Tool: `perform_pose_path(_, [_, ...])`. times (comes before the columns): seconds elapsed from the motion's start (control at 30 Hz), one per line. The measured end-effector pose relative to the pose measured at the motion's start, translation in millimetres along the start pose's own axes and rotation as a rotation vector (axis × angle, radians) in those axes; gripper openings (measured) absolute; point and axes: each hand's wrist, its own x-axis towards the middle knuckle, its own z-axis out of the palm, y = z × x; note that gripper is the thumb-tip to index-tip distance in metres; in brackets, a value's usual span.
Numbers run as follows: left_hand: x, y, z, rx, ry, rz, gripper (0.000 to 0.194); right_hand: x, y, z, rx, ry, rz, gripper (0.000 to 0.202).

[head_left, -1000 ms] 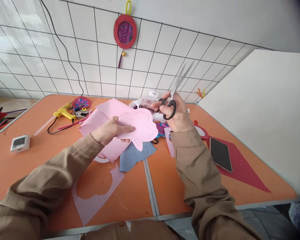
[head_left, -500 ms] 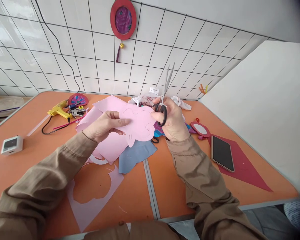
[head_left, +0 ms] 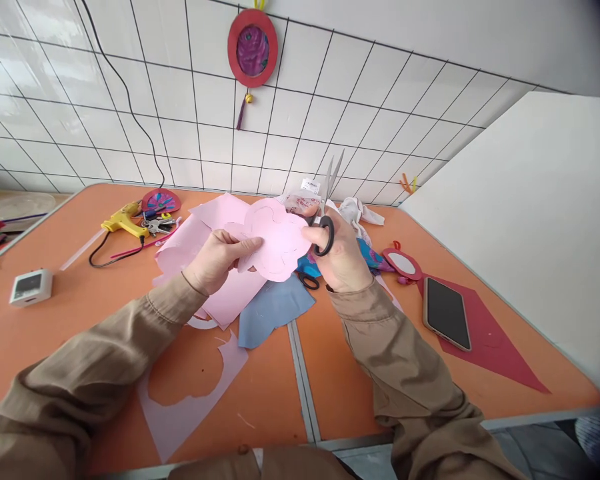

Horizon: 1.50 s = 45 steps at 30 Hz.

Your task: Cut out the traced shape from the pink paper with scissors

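Note:
My left hand (head_left: 223, 259) pinches the left side of a pink flower-shaped cutout (head_left: 280, 243), thumb on top. Drawn curved lines mark its face. In my right hand (head_left: 344, 250) are black-handled scissors (head_left: 325, 233), blades slightly parted and pointing up, away from the cutout. The right thumb also touches the cutout's right edge. Beneath lie larger pink sheets (head_left: 235, 293) and a blue-grey piece (head_left: 275, 310). A pink offcut (head_left: 195, 407) with a rounded gap rests nearer me.
At the left are a yellow glue gun (head_left: 125, 222), keys (head_left: 157, 225) and a small white device (head_left: 31, 287). To the right, a phone (head_left: 447, 313) lies on a red sheet (head_left: 500, 347), beside a red-rimmed oval piece (head_left: 401, 263). A round red ornament (head_left: 253, 48) hangs on the tiled wall.
The pink cutout has been turned in my hands, so its pointed lobe no longer hangs down. The scissors have dropped slightly and stay in my right hand.

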Motion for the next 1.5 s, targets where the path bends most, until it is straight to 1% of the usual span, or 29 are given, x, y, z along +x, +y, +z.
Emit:
perform_pose_path(0.1, [0.7,1.2,-3.1,0.07,-0.029,0.044,0.035,-0.5,-1.2,-1.4,-0.036,-0.016,-0.022,0.028])
perform_pose_path(0.2, [1.1,2.1,-6.2,0.122,-0.058,0.075,0.04,-0.8,-4.1,-2.8,-0.046,-0.052,-0.011,0.027])
perform_pose_path(0.3, [1.5,4.3,-8.8,0.148,-0.108,0.052,0.045,-1.4,-8.1,-4.5,-0.067,-0.052,-0.006,0.023])
perform_pose_path(0.37, [1.9,5.9,-9.8,0.154,-0.15,0.002,0.039,-2.0,-10.9,-6.6,-0.082,-0.058,0.003,0.021])
perform_pose_path(0.47, [2.6,6.8,-10.5,0.137,-0.17,-0.103,0.021,-2.5,-14.6,-11.1,-0.076,-0.092,0.044,0.023])
perform_pose_path(0.53, [2.7,6.9,-10.9,0.135,-0.165,-0.149,0.023,-2.4,-16.2,-13.9,-0.078,-0.106,0.054,0.025])
perform_pose_path(0.63, [2.1,8.3,-11.9,0.174,-0.17,-0.151,0.022,-1.3,-15.6,-16.1,-0.094,-0.109,0.003,0.025])
perform_pose_path(0.7, [1.2,9.9,-12.4,0.204,-0.194,-0.155,0.022,-0.8,-13.1,-15.8,-0.101,-0.141,-0.013,0.025])
perform_pose_path(0.8, [0.2,11.6,-12.8,0.219,-0.247,-0.18,0.025,-1.5,-8.5,-13.1,-0.12,-0.193,0.044,0.031])
perform_pose_path(0.87, [0.1,12.0,-12.9,0.228,-0.266,-0.187,0.026,-2.6,-5.7,-10.8,-0.131,-0.202,0.08,0.033])
perform_pose_path(0.93, [0.5,12.2,-13.0,0.225,-0.256,-0.182,0.024,-3.2,-3.5,-8.8,-0.136,-0.193,0.078,0.033])
perform_pose_path(1.0, [1.4,12.3,-13.2,0.174,-0.234,-0.181,0.022,-2.6,-1.5,-7.6,-0.13,-0.149,0.036,0.032])
perform_pose_path(1.1, [3.1,10.6,-13.1,0.013,-0.182,-0.213,0.022,0.2,1.5,-7.0,-0.095,-0.034,-0.029,0.03])
perform_pose_path(1.17, [4.1,6.9,-12.3,-0.082,-0.135,-0.235,0.026,2.6,3.9,-6.4,-0.081,0.042,-0.058,0.03])
perform_pose_path(1.3, [5.4,-4.8,-8.8,-0.137,-0.029,-0.216,0.03,5.6,10.2,-3.8,-0.054,0.157,-0.063,0.029])
perform_pose_path(1.37, [5.6,-9.0,-7.1,-0.135,0.016,-0.191,0.027,5.6,12.8,-2.4,-0.03,0.17,-0.042,0.029])
perform_pose_path(1.4, [5.6,-9.9,-6.6,-0.128,0.035,-0.178,0.025,5.2,13.5,-1.9,-0.024,0.156,-0.03,0.028])
perform_pose_path(1.5, [5.6,-7.2,-6.8,-0.092,0.075,-0.152,0.028,2.7,12.7,-1.5,-0.032,0.067,0.003,0.028])
